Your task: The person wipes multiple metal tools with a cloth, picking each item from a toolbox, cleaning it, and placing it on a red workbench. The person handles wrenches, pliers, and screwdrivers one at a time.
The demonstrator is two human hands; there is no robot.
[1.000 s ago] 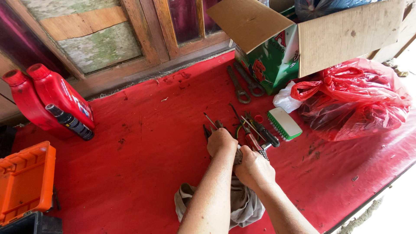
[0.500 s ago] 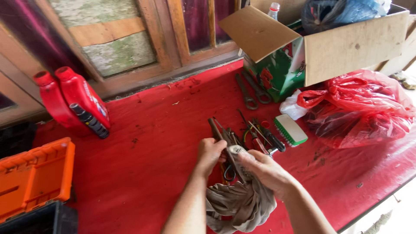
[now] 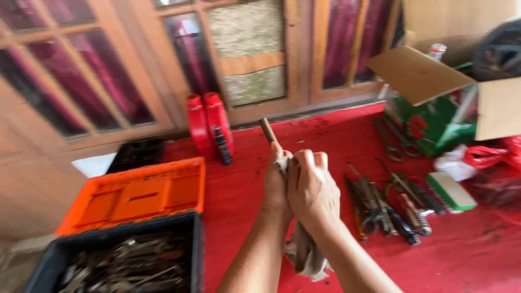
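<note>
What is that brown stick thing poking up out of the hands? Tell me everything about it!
The rusty brown metal rod is a thin, round bar, dull and rust-coloured, with a flat-cut top end. Only its upper part shows; the rest is hidden inside the hands. It tilts a little to the left as it rises above the red table. The left hand grips it from below, and the right hand presses a crumpled grey rag around it. What kind of tool it is cannot be told.
</note>
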